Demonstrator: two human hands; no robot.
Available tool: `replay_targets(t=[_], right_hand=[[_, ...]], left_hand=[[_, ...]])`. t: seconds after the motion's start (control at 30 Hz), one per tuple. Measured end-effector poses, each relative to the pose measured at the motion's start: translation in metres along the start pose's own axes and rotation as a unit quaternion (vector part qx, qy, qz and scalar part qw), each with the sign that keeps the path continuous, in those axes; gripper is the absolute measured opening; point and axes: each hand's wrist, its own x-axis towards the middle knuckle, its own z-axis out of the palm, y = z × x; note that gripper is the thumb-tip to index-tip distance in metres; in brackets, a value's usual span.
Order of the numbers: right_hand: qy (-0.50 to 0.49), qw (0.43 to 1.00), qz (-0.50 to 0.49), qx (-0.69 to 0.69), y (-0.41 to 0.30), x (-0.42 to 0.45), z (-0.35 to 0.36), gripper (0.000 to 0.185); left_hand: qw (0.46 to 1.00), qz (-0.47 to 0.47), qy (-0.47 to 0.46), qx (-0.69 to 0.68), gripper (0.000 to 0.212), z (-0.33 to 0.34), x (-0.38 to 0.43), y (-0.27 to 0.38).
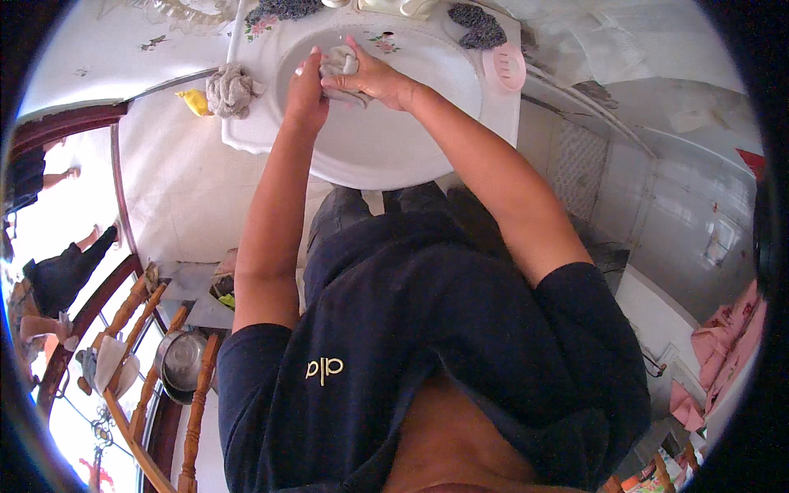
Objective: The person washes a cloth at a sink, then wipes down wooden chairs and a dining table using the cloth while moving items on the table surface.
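A wet grey cloth (pixel 340 63) is bunched between both hands over the left part of a white oval washbasin (pixel 394 145). My left hand (pixel 308 92) presses on the cloth from the left, with its fingers pointing up the picture. From the right, my right hand (pixel 376 77) grips the same cloth, thumb across its front. Part of the cloth hangs below the fingers. Flower decoration and a dark overflow hole show on the basin's back wall.
A crumpled beige cloth (pixel 231 91) and a yellow item (pixel 196 101) lie left of the basin. Dark scrubbing cloths (pixel 478 26) and a pink soap dish (pixel 505 66) are at right. A metal pan (pixel 182 357) hangs by wooden balusters. People's legs show through the doorway at far left.
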Motion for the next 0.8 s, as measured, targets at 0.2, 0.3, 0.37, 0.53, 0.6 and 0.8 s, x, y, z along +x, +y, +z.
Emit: replay_targets(t=[0.2, 0.3, 0.37, 0.53, 0.6, 0.8], right_hand=[[-0.226, 0.844, 0.275, 0.402, -0.016, -0.002, -0.001, 0.044], [-0.213, 0.779, 0.264, 0.527, -0.019, -0.006, 0.003, 0.038], [-0.188, 0.761, 0.279, 0.554, -0.022, -0.012, 0.007, 0.035], [-0.16, 0.839, 0.275, 0.441, -0.049, -0.024, 0.015, 0.027], [-0.134, 0.879, 0.275, 0.366, -0.052, -0.023, 0.017, 0.024], [-0.003, 0.974, 0.226, 0.008, -0.042, -0.009, 0.025, 0.015]], left_hand=[[0.973, -0.053, -0.113, 0.195, 0.052, 0.001, -0.013, 0.04], [0.962, 0.02, -0.247, 0.118, 0.062, 0.005, -0.015, 0.045], [0.948, 0.015, -0.314, 0.057, 0.063, 0.016, -0.022, 0.061], [0.934, 0.055, -0.296, 0.194, 0.033, 0.022, -0.005, 0.067], [0.929, 0.067, -0.291, 0.217, 0.03, 0.031, -0.008, 0.063], [0.912, 0.21, -0.102, 0.338, 0.018, 0.035, 0.042, 0.024]])
